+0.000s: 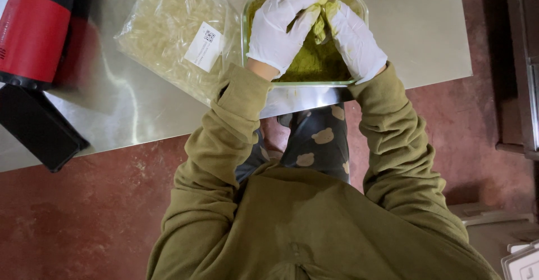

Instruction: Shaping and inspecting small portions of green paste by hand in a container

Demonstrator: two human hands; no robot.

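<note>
Steel table (415, 27) — glass dish (248, 10), clear bag (163, 27), red-black canister (33, 30).

Soft, even indoor light, moderately bright

The steel worktop (140, 111) carries a pale glare streak at left centre. The red and black container (33, 27) at the upper left is smeared with blur. Shadows are faint; the floor (84, 218) looks dim and slightly grainy.

Two white-gloved hands (279, 30) (353, 38), one glass dish (250, 10) of green powder (314, 61), one clear bag (168, 33), one red canister (33, 30).
</note>
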